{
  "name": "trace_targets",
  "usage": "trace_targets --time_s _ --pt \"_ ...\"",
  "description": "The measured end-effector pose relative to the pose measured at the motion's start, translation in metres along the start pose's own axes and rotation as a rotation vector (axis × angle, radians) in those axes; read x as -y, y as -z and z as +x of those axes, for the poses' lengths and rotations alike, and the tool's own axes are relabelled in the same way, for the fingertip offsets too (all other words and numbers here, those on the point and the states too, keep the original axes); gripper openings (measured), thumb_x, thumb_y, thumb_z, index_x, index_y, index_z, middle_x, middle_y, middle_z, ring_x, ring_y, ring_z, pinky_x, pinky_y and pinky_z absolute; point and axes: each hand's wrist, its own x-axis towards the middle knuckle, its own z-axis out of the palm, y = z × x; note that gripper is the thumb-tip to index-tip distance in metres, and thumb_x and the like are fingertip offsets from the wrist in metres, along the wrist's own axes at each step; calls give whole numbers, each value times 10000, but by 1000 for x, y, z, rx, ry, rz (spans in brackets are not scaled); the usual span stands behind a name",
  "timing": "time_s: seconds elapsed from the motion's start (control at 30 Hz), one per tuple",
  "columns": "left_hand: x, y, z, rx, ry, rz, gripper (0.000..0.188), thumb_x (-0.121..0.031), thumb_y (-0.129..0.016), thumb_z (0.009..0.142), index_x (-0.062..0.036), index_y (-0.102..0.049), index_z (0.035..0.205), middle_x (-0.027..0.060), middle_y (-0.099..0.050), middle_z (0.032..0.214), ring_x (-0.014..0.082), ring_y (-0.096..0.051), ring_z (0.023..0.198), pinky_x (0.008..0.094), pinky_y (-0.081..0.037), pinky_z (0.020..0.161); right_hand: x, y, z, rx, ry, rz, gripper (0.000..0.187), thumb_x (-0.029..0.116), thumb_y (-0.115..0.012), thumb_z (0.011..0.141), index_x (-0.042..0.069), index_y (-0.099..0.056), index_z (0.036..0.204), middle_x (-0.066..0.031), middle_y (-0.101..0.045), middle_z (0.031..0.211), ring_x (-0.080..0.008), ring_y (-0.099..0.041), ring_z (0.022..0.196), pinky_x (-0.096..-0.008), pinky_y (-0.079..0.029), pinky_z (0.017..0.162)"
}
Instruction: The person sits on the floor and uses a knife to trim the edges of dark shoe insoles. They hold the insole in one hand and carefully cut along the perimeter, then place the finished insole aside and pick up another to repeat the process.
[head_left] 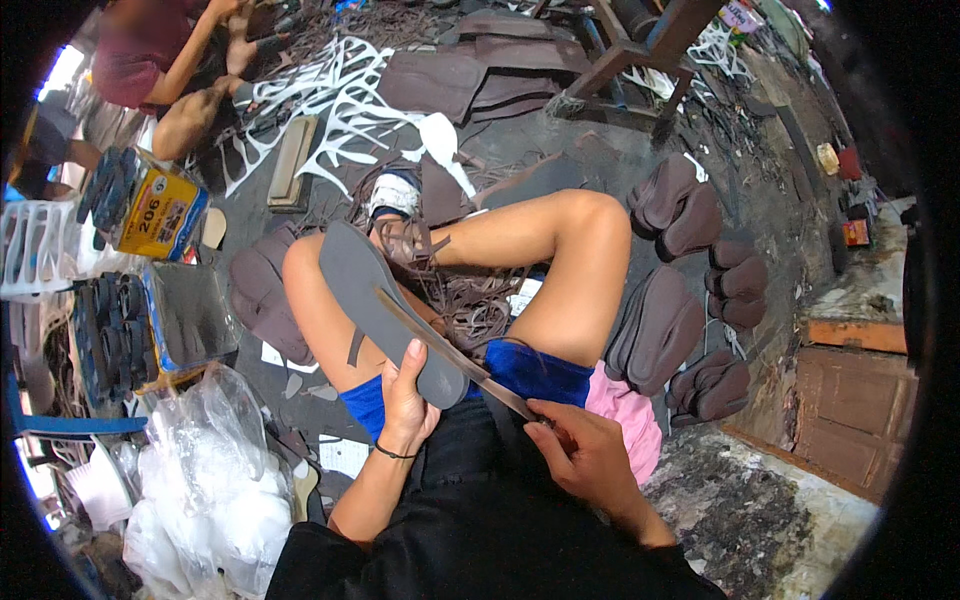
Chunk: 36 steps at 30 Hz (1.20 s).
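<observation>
Grey sole (370, 306): showing me its flat face, slanting, its rounded far end pointing forward and left.
Long thin tool (457, 358): looking brownish, running near the sole's right edge, its near end jutting past the sole.

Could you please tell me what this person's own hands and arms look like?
The left hand and right hand are ungloved. A thin dark band circles the left wrist; none shows on the right. The visible forearms are bare. The top is black; its sleeve ends are hard to make out.
</observation>
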Motion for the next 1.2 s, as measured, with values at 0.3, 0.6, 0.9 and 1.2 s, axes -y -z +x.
trace_targets --time_s 0.3,0.6,0.9,1.2 --pt "3 20 -10 -12 -23 6 281 -228 -650 984 -19 -573 1157 72 -672 1017 169 -674 890 312 -574 796 1 -42 44 85 54 66 264 255 -684 936 50 -701 1101 -162 -713 861 -289 -694 698 -373 -550 648" --pt "10 37 -9 -11 2 -19 365 -346 -642 985 -44 -563 1175 63 -675 1022 159 -674 893 308 -567 799 -12 -38 25 103 -1 101 281 233 -710 920 51 -702 1135 -149 -703 832 -227 -673 633 -342 -528 579" --pt "13 44 -11 109 -32 61 430 -352 -648 980 -15 -565 1234 71 -684 1076 169 -673 936 317 -557 849 -10 -66 76 185 9 258 330 225 -731 899 20 -666 1150 -125 -657 740 -259 -660 642 -367 -510 586" --pt "-25 22 39 419 60 -203 724 -607 -353 1013 -42 -435 1459 149 -630 1223 239 -634 1066 385 -533 927 8 -92 92 11 502 253 362 97 -783 814 40 -670 1153 -122 -614 1037 -310 -658 1000 -371 -546 808"
